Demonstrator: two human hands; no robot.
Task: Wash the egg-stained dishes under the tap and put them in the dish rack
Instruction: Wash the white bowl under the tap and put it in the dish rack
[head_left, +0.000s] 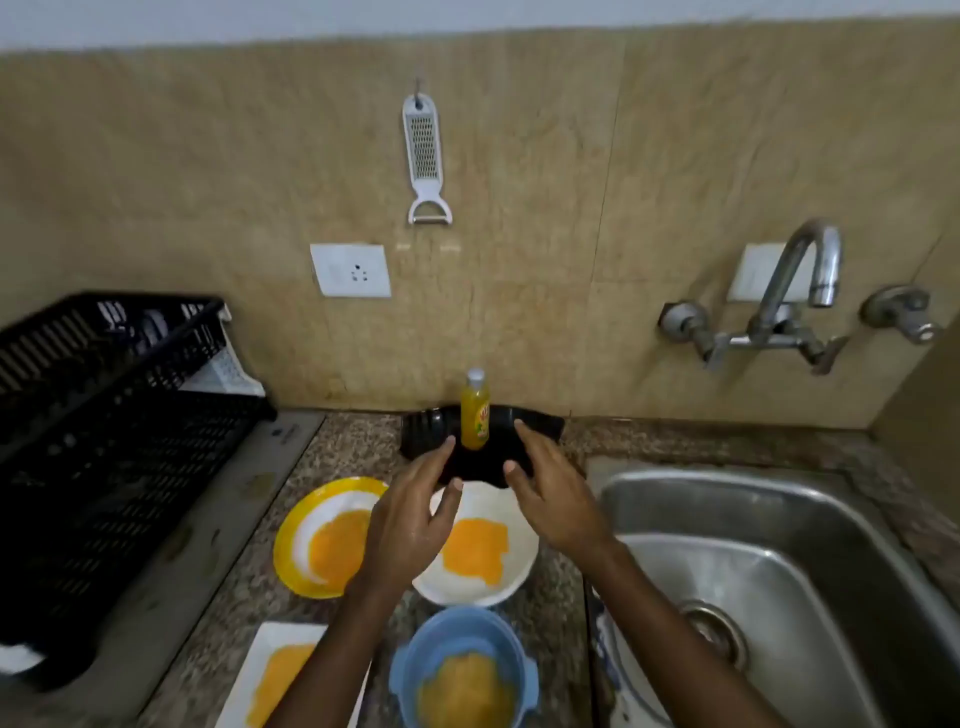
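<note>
Several egg-stained dishes lie on the granite counter: a yellow-rimmed plate (306, 530), a white plate (498, 577), a white rectangular plate (270, 670) and a blue bowl (457, 654). My left hand (410, 525) and my right hand (550, 493) hover over the white plate with fingers spread, holding nothing. Their fingertips reach toward a black tray (426, 431) bearing a yellow dish soap bottle (475, 413). The black dish rack (104, 441) stands at the left. At the right are the steel sink (779, 525) and the wall tap (810, 275), with no water running.
A white grater-peeler (425, 156) hangs on the tiled wall above a white socket (350, 270). A white perforated tray (228, 369) leans behind the dish rack. The sink drain (711, 629) sits at the basin's bottom. A steel drainboard (208, 525) lies under the rack.
</note>
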